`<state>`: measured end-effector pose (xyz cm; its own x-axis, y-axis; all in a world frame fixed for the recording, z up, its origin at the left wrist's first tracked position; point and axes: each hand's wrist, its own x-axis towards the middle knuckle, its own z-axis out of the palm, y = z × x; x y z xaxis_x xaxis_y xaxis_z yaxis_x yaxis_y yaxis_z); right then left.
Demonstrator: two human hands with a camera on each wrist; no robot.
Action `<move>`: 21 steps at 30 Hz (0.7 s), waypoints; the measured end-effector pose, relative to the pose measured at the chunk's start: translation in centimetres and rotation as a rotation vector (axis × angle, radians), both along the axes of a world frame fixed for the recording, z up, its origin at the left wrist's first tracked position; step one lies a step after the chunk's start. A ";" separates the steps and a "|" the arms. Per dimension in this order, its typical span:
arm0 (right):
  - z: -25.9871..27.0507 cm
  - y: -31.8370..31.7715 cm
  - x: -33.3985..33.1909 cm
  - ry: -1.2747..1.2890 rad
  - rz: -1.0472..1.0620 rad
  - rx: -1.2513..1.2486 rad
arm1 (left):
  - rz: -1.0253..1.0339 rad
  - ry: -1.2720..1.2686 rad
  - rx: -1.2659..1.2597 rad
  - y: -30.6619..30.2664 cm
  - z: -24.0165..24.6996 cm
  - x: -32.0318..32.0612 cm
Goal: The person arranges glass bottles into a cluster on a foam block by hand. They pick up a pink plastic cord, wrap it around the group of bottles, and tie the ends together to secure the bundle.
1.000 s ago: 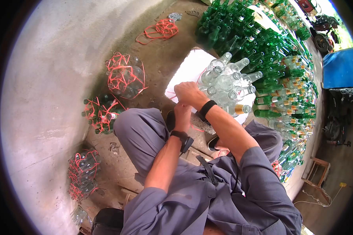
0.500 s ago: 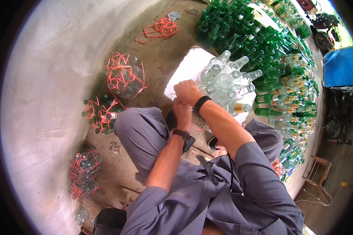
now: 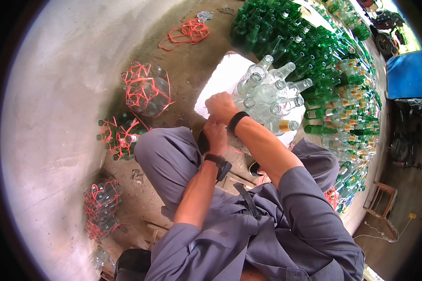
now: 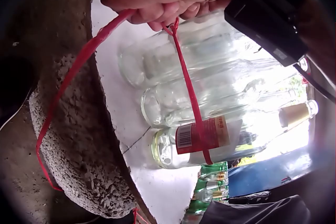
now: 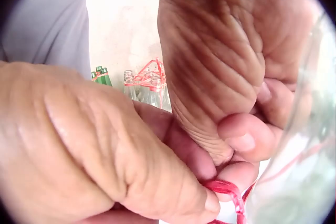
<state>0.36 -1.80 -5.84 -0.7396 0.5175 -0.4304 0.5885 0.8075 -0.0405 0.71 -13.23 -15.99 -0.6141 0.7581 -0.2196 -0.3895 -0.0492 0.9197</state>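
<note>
My left hand (image 3: 215, 135) and right hand (image 3: 222, 107) meet at the near left side of a cluster of clear glass bottles (image 3: 267, 89). Red plastic twine (image 4: 184, 71) runs from the fingers down across the bottles, over one with a red label (image 4: 202, 136). In the right wrist view the thumb of my left hand (image 5: 79, 140) pinches a loop of the twine, while the fingers of my right hand (image 5: 226, 61) curl in close beside it. Another length of twine hangs in a curve from the hands. The bottles stand on a white slab (image 3: 218, 79).
A rough grey block (image 4: 79, 155) lies under the slab. Masses of green bottles (image 3: 314, 65) fill the right side. Twine-bound bottle bundles (image 3: 148, 89) stand along the left wall, and a loose orange-red twine pile (image 3: 190, 32) lies at the back.
My right wrist has moved slightly left and turned a little, while both hands stay together at the twine. The whole head view has shifted slightly.
</note>
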 end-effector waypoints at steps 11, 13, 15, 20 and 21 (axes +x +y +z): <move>1.0 -0.6 0.4 0.079 0.012 0.048 | -0.077 0.026 -0.080 -0.6 1.0 -0.3; 1.1 -1.4 1.0 0.110 0.006 0.066 | -0.203 0.522 -0.102 -0.5 -1.7 -0.6; 0.8 -2.8 2.4 0.482 0.065 0.201 | -0.091 0.291 -0.156 -0.8 -0.4 0.5; 2.6 -8.6 8.0 0.790 -0.265 -0.123 | -0.149 -0.166 -0.097 -0.8 2.4 0.7; 2.4 -9.2 8.7 0.963 -0.386 -0.147 | -0.207 -0.238 -0.061 -0.8 2.8 0.4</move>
<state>9.06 -11.00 -3.49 -0.5989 0.7815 0.1749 0.4717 0.5208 -0.7116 1.10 -14.06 -13.19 -0.3743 0.8427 -0.3869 -0.5899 0.1056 0.8006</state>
